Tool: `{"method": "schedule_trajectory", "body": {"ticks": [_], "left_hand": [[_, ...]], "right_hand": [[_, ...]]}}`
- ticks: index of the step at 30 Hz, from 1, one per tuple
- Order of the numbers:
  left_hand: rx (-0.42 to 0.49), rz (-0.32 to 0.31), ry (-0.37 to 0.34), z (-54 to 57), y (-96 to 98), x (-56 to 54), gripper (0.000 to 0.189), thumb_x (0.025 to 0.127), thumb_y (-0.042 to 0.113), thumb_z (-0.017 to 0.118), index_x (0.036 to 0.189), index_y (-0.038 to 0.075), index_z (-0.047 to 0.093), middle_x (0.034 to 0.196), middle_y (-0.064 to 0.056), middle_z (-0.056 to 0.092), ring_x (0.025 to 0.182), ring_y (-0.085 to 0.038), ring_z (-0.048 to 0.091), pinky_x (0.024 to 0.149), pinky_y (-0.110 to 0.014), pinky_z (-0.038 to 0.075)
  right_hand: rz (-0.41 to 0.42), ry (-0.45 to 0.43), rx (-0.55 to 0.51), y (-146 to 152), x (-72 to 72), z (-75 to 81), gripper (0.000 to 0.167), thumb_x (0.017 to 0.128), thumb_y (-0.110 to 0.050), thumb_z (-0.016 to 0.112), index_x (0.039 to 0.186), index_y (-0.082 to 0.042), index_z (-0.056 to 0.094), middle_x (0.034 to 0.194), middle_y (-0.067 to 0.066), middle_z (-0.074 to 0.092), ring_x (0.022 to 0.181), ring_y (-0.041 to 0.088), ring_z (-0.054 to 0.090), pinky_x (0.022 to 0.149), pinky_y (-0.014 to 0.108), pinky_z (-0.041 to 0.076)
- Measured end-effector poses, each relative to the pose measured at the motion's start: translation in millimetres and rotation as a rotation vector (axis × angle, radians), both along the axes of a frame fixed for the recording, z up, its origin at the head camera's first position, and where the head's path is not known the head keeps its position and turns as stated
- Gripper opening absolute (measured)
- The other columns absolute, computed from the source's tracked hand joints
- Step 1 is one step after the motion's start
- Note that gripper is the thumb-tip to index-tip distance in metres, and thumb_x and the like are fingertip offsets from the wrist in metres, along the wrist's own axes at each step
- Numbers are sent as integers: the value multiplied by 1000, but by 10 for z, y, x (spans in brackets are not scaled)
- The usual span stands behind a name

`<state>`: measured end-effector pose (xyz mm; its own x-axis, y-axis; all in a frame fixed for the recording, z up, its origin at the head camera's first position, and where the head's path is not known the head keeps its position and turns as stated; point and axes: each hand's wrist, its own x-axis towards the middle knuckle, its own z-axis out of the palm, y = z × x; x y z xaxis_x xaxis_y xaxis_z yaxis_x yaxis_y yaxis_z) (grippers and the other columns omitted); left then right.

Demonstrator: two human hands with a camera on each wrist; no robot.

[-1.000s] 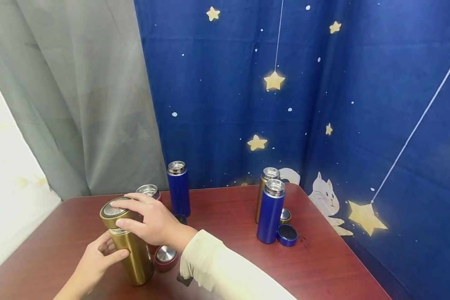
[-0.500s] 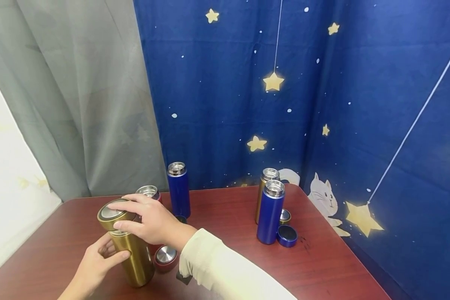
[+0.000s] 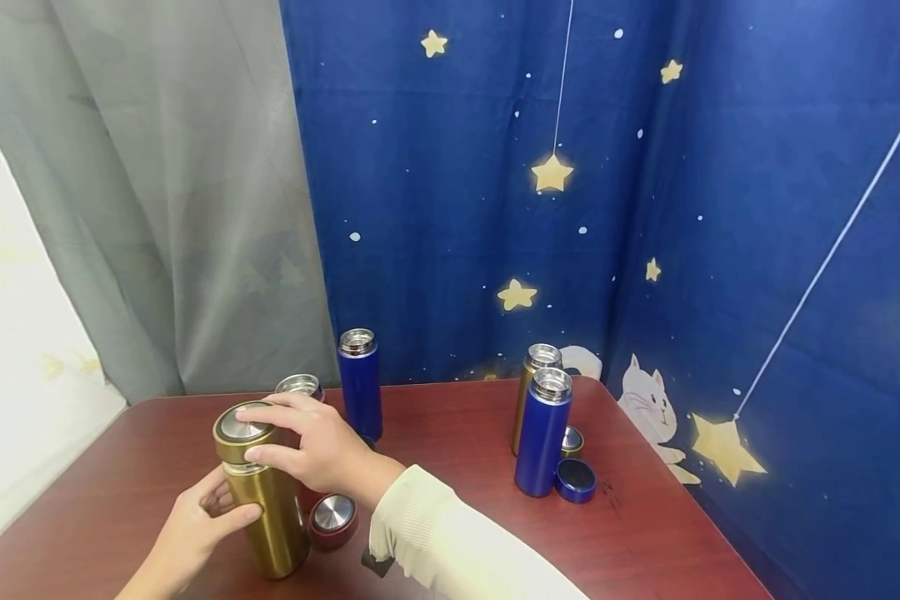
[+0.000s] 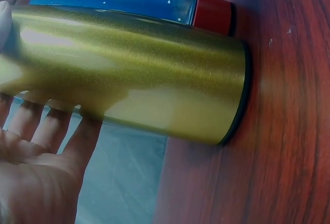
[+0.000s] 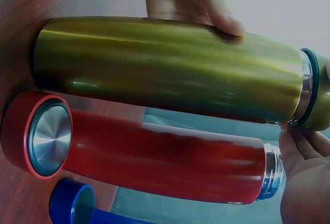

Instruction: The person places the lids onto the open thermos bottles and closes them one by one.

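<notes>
A gold vacuum flask (image 3: 276, 529) stands upright at the table's front left. My left hand (image 3: 195, 521) holds its body, thumb (image 5: 229, 25) on the near side and fingers behind. On the flask's mouth sits its gold lid (image 3: 231, 450), which my right hand (image 3: 318, 442) grips from above, with a finger lying across the silver top. A narrow band of silver neck (image 5: 304, 87) shows between lid and body in the right wrist view. Right beside it stands an uncapped red flask (image 5: 170, 159), mostly hidden by my right hand in the head view.
A red lid (image 3: 333, 518) lies by the gold flask's base. Behind stands an uncapped blue flask (image 3: 361, 392). Farther right are another blue flask (image 3: 543, 446) and a second gold flask (image 3: 525, 396), both uncapped, with a blue lid (image 3: 575, 481) and gold lid (image 3: 572, 442) beside them.
The gold lid was tilted and off to the left; it has shifted right and now sits more level over the flask's mouth. My left hand has kept its hold.
</notes>
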<state>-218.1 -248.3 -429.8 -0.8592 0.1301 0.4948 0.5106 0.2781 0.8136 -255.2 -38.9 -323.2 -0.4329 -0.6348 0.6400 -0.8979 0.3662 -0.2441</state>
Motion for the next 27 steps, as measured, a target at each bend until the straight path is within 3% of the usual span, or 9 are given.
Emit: {"method": "schedule_trajectory", "body": {"ticks": [10,27], "left_hand": [[-40,31,7,10,5,-4,60,86,-5,66,139,-13,38,113,17,64,100,-4,64,76,-21,53],[-31,22,6,7,14,-11,59,86,-5,68,138,-10,41,112,16,65,99,-4,64,76,-22,54]], "right_hand": [[-7,23,-15,-28,4,-4,41,94,-35,65,133,-25,61,133,-2,55,127,-2,40,100,12,33],[87,-121,110,47,-52,15,39,99,-29,57,137,-22,57,142,-1,49,131,-1,36,103,13,28]]}}
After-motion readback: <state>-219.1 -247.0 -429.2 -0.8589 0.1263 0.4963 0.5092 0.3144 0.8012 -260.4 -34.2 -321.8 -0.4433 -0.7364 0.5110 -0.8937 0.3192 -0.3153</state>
